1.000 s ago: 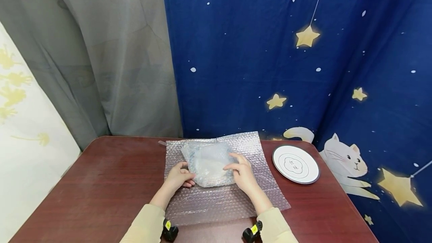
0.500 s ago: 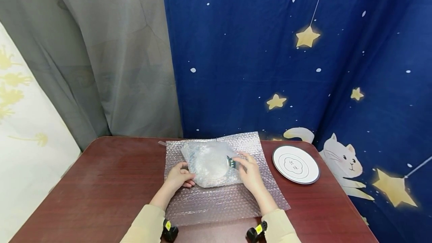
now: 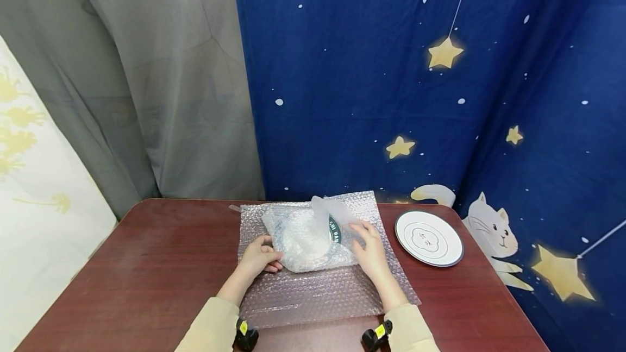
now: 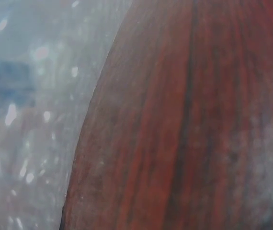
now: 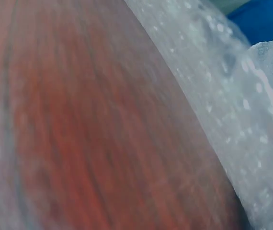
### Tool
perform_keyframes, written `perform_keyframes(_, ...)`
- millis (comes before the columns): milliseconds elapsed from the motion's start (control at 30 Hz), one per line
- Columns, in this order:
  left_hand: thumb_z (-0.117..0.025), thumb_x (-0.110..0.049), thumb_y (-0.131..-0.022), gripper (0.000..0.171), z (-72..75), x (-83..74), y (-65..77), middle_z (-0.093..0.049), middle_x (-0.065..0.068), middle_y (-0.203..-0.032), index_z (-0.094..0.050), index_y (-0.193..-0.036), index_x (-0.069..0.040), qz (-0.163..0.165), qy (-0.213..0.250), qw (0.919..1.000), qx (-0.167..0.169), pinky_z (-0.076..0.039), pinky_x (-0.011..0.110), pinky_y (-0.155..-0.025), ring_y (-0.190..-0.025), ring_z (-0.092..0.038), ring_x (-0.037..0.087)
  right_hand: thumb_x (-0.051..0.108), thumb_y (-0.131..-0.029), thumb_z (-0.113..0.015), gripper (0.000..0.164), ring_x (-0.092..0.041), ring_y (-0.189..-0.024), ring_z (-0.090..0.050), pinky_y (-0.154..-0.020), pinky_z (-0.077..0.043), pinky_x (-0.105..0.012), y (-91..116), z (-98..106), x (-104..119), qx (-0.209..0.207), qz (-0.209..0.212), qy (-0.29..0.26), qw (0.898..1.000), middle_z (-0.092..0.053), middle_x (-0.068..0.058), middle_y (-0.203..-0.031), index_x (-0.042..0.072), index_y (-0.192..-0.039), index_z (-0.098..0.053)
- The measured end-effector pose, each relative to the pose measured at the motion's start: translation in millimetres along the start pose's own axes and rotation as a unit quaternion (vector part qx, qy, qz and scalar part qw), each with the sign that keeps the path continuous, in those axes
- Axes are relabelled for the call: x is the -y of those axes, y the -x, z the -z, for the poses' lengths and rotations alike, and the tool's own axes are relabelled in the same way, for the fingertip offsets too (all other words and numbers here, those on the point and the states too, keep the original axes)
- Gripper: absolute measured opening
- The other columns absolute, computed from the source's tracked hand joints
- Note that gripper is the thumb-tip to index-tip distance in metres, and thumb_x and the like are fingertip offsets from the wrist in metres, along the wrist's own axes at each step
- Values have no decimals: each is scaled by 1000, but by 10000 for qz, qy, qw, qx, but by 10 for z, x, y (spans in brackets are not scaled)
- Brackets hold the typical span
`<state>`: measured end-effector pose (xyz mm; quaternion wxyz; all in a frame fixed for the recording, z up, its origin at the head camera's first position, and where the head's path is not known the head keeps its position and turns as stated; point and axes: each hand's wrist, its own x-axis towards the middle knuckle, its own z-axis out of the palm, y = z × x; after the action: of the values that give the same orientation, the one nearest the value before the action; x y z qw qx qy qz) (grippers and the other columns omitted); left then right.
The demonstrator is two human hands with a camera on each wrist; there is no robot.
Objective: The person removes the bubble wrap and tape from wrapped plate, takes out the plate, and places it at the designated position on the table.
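Note:
A large sheet of bubble wrap (image 3: 313,300) lies flat on the table in the head view. On it is a smaller piece of bubble wrap (image 3: 289,220) around a pale, round thing, perhaps a plate, with a dark green band of white lettering (image 3: 335,230) partly showing. My left hand (image 3: 259,256) holds the left edge of the smaller wrap between thumb and fingers. At its right side, my right hand (image 3: 370,249) pinches a raised translucent flap (image 3: 340,212). The left wrist view shows blurred bubble wrap (image 4: 36,143); so does the right wrist view, with bubble wrap (image 5: 222,105).
A white plate (image 3: 429,238) with a dark rim and a drawn pattern stands on the reddish-brown table (image 3: 176,265), right of the large sheet. Behind the table hang a grey curtain (image 3: 195,96) and a blue star-patterned curtain (image 3: 332,80).
My right hand has moved to the right, drawing the translucent flap with it. It has folded up, and the green lettered band has come into sight. My left hand stays in place.

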<state>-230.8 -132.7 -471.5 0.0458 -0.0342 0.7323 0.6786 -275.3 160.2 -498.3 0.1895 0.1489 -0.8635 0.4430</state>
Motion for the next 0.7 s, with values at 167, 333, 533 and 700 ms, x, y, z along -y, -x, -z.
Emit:
perform_keyframes(167,-65,7,-84,54,-7,-39,35,-64,11,-72,-36,-129,15,-9,4,10000,-17,-55,30,-52,-59,-66,25,-4,-84,-64,43,-44,-126,-39,-100,-34,-59,6,20,-68,62,-145,151,9998,-45,-21,-137,7,-125,-63)
perform_keyframes(333,-65,7,-84,53,-6,-11,11,-64,12,-72,-36,-129,16,-6,-41,10000,-8,-55,31,-53,-59,-66,26,-4,-82,-65,46,-45,-127,-38,-101,-32,-59,6,42,-119,69,-262,242,9993,-45,-24,-137,6,-127,-61)
perform_keyframes(533,-66,6,-84,56,8,166,-115,-64,12,-73,-36,-131,15,71,-64,9999,-59,-54,32,-51,-58,-66,26,-2,-81,-65,52,-47,-129,-34,-101,-31,-61,26,76,-135,195,-567,306,9977,-41,-26,-139,5,-132,-57)
perform_keyframes(700,-68,4,-84,59,7,284,-195,-63,11,-73,-36,-133,12,92,-121,9997,-175,-54,30,-49,-56,-65,23,1,-82,-66,54,-49,-131,-28,-100,-30,-64,46,90,-158,290,-869,326,9953,-36,-29,-142,7,-135,-55)
